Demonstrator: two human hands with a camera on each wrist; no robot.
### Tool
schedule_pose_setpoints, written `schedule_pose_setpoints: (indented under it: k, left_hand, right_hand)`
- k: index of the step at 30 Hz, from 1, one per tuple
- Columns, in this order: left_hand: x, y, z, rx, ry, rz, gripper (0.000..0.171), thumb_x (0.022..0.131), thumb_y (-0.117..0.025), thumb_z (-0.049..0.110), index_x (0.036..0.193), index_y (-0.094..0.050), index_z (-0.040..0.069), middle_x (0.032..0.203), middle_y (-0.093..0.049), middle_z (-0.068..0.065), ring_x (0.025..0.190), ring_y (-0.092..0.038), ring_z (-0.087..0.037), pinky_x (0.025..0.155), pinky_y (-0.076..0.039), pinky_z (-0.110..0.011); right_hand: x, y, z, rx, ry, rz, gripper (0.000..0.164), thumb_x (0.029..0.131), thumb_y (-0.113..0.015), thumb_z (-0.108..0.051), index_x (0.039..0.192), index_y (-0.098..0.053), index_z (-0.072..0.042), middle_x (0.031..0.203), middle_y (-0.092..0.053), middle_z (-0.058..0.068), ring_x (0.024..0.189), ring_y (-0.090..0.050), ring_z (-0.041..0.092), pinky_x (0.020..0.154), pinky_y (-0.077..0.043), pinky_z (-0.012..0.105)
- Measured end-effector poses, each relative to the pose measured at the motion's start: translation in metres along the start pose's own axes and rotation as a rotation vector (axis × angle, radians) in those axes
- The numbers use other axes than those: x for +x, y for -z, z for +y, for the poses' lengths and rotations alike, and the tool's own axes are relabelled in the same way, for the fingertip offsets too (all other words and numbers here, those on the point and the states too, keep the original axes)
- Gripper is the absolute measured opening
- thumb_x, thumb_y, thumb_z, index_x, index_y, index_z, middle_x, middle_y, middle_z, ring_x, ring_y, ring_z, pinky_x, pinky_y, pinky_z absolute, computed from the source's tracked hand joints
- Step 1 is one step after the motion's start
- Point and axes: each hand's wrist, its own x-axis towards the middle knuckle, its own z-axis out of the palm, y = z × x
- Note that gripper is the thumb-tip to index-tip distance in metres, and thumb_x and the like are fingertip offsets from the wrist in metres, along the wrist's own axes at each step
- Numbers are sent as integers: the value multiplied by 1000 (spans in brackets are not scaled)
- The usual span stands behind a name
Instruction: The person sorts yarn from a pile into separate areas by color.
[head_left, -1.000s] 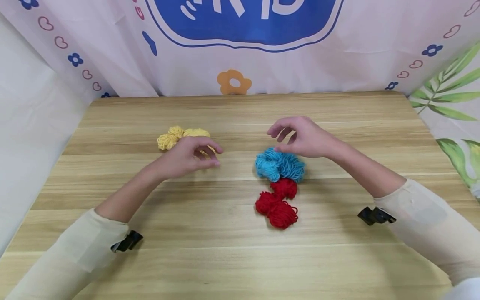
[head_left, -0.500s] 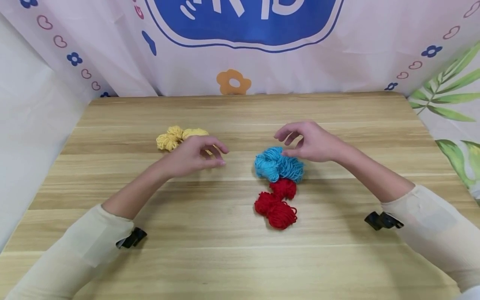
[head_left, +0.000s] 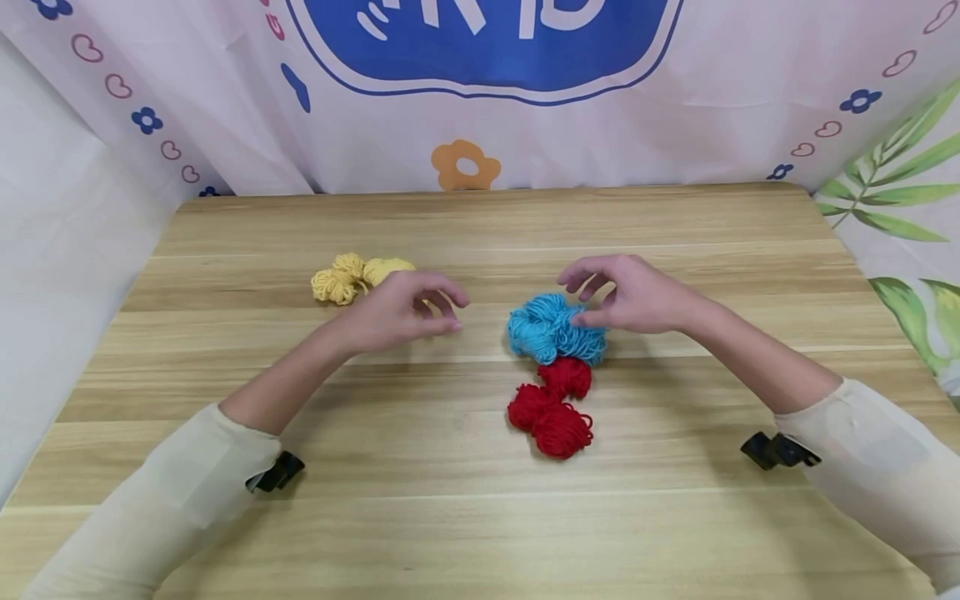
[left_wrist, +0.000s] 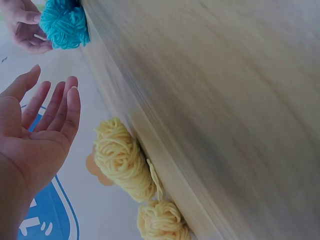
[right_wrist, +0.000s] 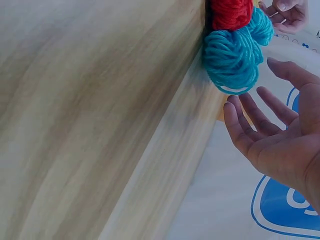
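Note:
My left hand (head_left: 401, 310) hovers over the table just right of the yellow yarn (head_left: 337, 280), partly covering it in the head view. Its fingers are relaxed and hold nothing; the left wrist view shows the bare palm and the yellow yarn (left_wrist: 122, 160) beyond it. At the right, my right hand (head_left: 626, 293) is held loosely curved over the far right side of the blue yarn (head_left: 536, 329), its thumb overlapping it in the head view. Nothing lies in that palm in the right wrist view. Bundles of red yarn (head_left: 558, 425) lie against the blue yarn's near side.
The wooden table (head_left: 360, 517) carries the yarn. A white printed cloth (head_left: 375, 137) with a blue emblem hangs behind its far edge, and a leaf-patterned cloth (head_left: 892, 200) is at the right. Black clips (head_left: 276, 472) sit on both sleeves.
My left hand has drifted right, away from the yellow yarn. My right hand has shifted right and a little nearer to me. The yarn bundles have stayed in place.

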Motion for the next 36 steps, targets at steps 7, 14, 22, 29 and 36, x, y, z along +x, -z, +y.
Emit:
schedule_pose_setpoints:
  k: [7,14,22,29,36]
  left_hand:
    - [7,-5,3,2,-20,-18,27,91,-78,1,115,-70,-8,109,-73,-20,97,-71,-26,84,-61,-38]
    - [16,-10,7,10,-48,-28,27,90,-77,-1,115,-70,-9,110,-72,-21,94,-71,-25,82,-61,-37]
    - [24,-17,11,50,-62,-40,27,89,-79,0,113,-71,-8,109,-74,-19,94,-71,-23,79,-61,-34]
    - [29,-21,11,68,-63,-49,28,90,-79,1,115,-71,-8,111,-74,-19,95,-72,-23,80,-62,-36]
    - [33,-25,13,63,-55,-58,28,90,-79,0,116,-71,-8,114,-73,-19,97,-72,-24,81,-61,-33]
  right_hand:
    - [-4,-3,2,11,7,3,49,89,-83,-12,132,-63,2,125,-68,19,110,-67,32,90,-60,45]
    - [-7,-4,3,4,13,17,49,88,-83,-11,132,-64,1,123,-68,18,109,-67,32,89,-60,47]
    - [-9,-3,6,-15,24,22,48,88,-84,-12,130,-65,0,123,-69,17,108,-67,31,89,-60,47]
    - [-12,-2,6,-4,28,32,46,89,-83,-12,129,-65,2,123,-69,17,109,-66,31,88,-60,45]
    - [-16,-1,7,-5,34,46,44,89,-83,-10,128,-66,3,121,-70,16,108,-67,30,86,-60,44]
